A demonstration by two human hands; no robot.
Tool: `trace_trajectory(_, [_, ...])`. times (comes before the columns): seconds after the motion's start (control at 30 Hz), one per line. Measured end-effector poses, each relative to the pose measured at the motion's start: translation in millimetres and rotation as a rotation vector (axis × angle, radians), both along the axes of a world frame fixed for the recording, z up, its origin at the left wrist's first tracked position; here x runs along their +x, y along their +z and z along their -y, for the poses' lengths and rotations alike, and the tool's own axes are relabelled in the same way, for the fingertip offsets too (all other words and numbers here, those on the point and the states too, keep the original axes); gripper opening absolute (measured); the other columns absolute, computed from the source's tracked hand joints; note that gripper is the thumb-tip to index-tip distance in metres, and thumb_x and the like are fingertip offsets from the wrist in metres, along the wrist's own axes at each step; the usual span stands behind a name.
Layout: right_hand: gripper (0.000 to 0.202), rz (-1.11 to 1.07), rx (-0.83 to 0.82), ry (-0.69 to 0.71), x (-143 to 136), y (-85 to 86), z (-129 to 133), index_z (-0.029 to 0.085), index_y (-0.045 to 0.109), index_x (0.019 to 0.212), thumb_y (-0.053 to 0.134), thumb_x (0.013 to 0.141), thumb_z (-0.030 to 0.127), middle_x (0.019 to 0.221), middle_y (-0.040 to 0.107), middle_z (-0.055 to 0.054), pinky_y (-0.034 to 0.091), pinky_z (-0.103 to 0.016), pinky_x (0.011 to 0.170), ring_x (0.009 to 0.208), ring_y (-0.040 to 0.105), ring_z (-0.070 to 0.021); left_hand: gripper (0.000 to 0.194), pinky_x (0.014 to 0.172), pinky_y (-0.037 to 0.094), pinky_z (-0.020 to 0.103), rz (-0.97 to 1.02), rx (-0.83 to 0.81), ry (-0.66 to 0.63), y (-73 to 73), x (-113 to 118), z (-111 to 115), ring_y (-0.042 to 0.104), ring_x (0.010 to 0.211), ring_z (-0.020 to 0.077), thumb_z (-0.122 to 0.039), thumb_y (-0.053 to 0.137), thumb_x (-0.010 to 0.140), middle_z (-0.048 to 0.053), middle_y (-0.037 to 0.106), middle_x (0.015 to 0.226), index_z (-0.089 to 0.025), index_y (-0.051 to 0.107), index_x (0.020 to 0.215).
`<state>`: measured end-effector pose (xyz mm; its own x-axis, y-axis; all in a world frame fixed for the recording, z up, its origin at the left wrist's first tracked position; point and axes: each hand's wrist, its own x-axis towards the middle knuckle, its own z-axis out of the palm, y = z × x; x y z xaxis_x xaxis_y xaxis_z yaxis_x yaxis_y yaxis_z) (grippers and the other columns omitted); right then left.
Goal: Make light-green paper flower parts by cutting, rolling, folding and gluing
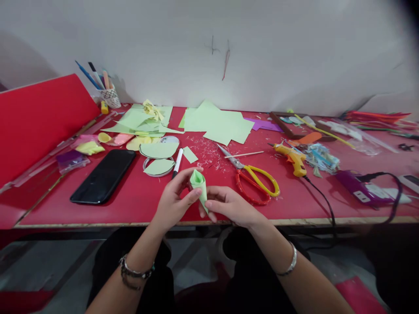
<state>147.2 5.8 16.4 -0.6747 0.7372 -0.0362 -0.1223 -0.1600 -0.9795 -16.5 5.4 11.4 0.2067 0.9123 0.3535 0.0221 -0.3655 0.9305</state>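
Rolled green paper [200, 188] is up in both hands, just over the near edge of the red table [140, 207], its open, curled end at the top and its narrow end pointing down. The left hand [176, 197] is partly closed about the upper part, thumb laid against the front. The right hand [229, 205] has its fingers bent in, nearly closed, pinching near the lower tip (a delicate grip, seen from where I stand).

Just beyond the hands, a white marker [177, 161] lies beside a small green strip [190, 154]. To the right of these are scissors [238, 165] with one red and one yellow handle loop, a thin stick [245, 154] across their blades. Farther right rests a yellow glue gun [292, 158], its cord running off the table edge. A black phone [103, 176] lies to the left, and large green sheets [222, 123] spread toward the wall.
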Motion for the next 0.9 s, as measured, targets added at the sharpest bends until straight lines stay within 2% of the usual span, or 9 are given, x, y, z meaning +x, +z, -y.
trace_trajectory(0.13, [0.013,0.077,0.045,-0.039,0,1.0,-1,0.015,0.056,0.081,0.057,0.077,0.027,0.068,0.057,0.002,0.039,-0.019,0.051,0.048,0.047,-0.0038,0.035,0.07,0.044,0.022,-0.051,0.05,0.068,0.7,2,-1,0.051,0.075,0.0111,-0.026,0.058,0.077,0.002,0.054,0.087,-0.019,0.049,0.11])
trace_trajectory(0.3, [0.015,0.112,0.068,-0.031,-2,1.5,-1,0.015,0.057,0.081,0.052,0.08,0.03,0.069,0.057,0.002,0.039,-0.019,0.053,0.051,0.046,-0.0047,0.04,0.069,0.044,0.022,-0.032,0.062,0.062,0.3,4,0,0.051,0.072,0.0097,-0.024,0.06,0.075,0.001,0.052,0.085,-0.02,0.046,0.113])
trace_trajectory(0.4, [0.017,0.096,0.087,-0.064,-4,0.1,-1,0.015,0.059,0.08,0.055,0.079,0.031,0.069,0.058,0.002,0.041,-0.02,0.057,0.054,0.048,-0.0057,0.051,0.071,0.044,0.023,0.007,0.064,0.056,-0.6,5,-1,0.05,0.074,0.0099,-0.025,0.062,0.073,0.002,0.05,0.091,-0.021,0.041,0.119])
trace_trajectory(0.53, [0.02,0.01,0.032,-0.188,-5,-4.5,-4,0.015,0.062,0.084,0.059,0.076,0.033,0.071,0.059,0.001,0.045,-0.023,0.063,0.058,0.053,-0.0076,0.057,0.073,0.044,0.026,0.006,0.069,0.043,-1.3,5,-3,0.051,0.078,0.0113,-0.028,0.061,0.074,0.005,0.048,0.102,-0.022,0.033,0.123])
trace_trajectory(0.7, [0.019,-0.254,-0.206,-0.315,4,-3.9,-9,0.017,0.062,0.09,0.057,0.078,0.031,0.071,0.06,0.0,0.045,-0.02,0.06,0.059,0.052,-0.0068,0.045,0.073,0.044,0.027,0.011,0.014,0.106,-1.9,5,-5,0.05,0.082,0.013,-0.034,0.051,0.081,0.007,0.047,0.103,-0.02,0.036,0.12])
trace_trajectory(0.8, [0.019,-0.35,-0.274,-0.347,13,-0.4,-13,0.017,0.062,0.093,0.055,0.079,0.028,0.074,0.059,0.0,0.044,-0.017,0.058,0.06,0.052,-0.0053,0.035,0.074,0.043,0.027,0.043,-0.011,0.134,-3.8,6,-7,0.049,0.081,0.0124,-0.035,0.047,0.083,0.006,0.049,0.101,-0.02,0.042,0.114])
trace_trajectory(0.9, [0.018,-0.369,-0.281,-0.371,18,0.4,-15,0.017,0.063,0.092,0.056,0.079,0.027,0.075,0.059,0.0,0.044,-0.017,0.059,0.061,0.052,-0.0054,0.016,0.065,0.043,0.025,0.217,-0.102,0.157,3.0,3,-9,0.046,0.068,0.0103,-0.033,0.045,0.083,0.001,0.049,0.084,-0.021,0.052,0.091])
